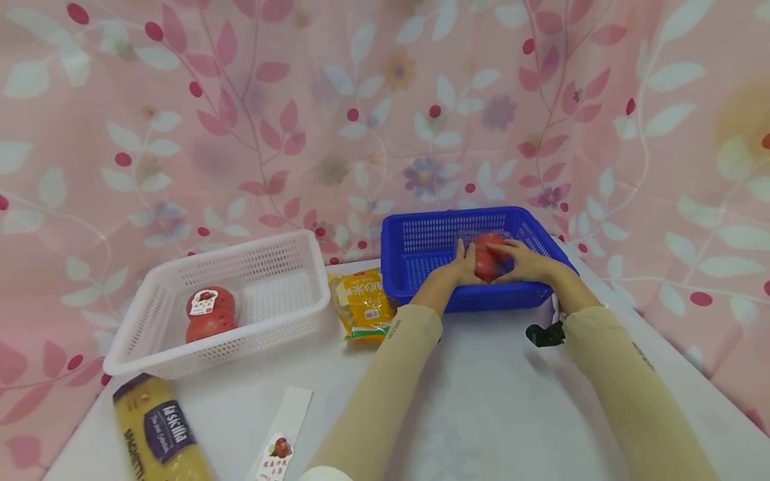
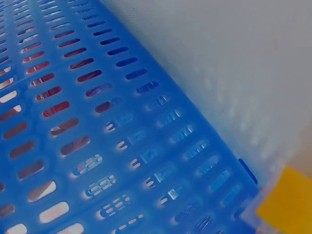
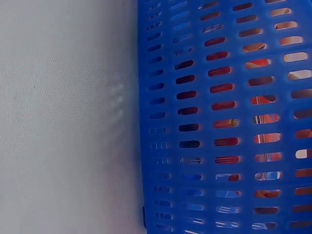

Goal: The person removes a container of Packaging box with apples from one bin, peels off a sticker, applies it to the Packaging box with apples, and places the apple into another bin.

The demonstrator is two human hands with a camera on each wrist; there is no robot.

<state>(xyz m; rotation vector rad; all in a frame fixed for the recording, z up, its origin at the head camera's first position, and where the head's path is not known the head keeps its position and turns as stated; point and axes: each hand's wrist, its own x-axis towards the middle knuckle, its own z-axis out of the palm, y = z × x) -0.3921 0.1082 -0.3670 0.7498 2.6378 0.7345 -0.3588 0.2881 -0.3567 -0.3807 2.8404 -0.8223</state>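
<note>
1. We see both hands reaching over the near wall of the blue basket point(image 1: 421, 244), which stands at the far right of the white table point(image 1: 493, 401).
2. The left hand point(image 1: 460, 267) and the right hand point(image 1: 523, 262) hold a red packet of tomatoes point(image 1: 486, 257) between them inside that basket; the fingers of each curve round its sides.
3. Through the slots of the blue basket wall point(image 2: 122, 141) in the left wrist view we make out red patches, and the same red shows through the wall point(image 3: 219, 122) in the right wrist view; neither view shows fingers.
4. A white basket point(image 1: 271, 267) stands to the left, well apart, with another red tomato packet point(image 1: 209, 312) lying in it.
5. Between the two baskets lies a yellow packet point(image 1: 363, 304), just beside the blue one.
6. At the near left we find a spaghetti pack point(image 1: 158, 431) and a white label strip point(image 1: 281, 434).
</note>
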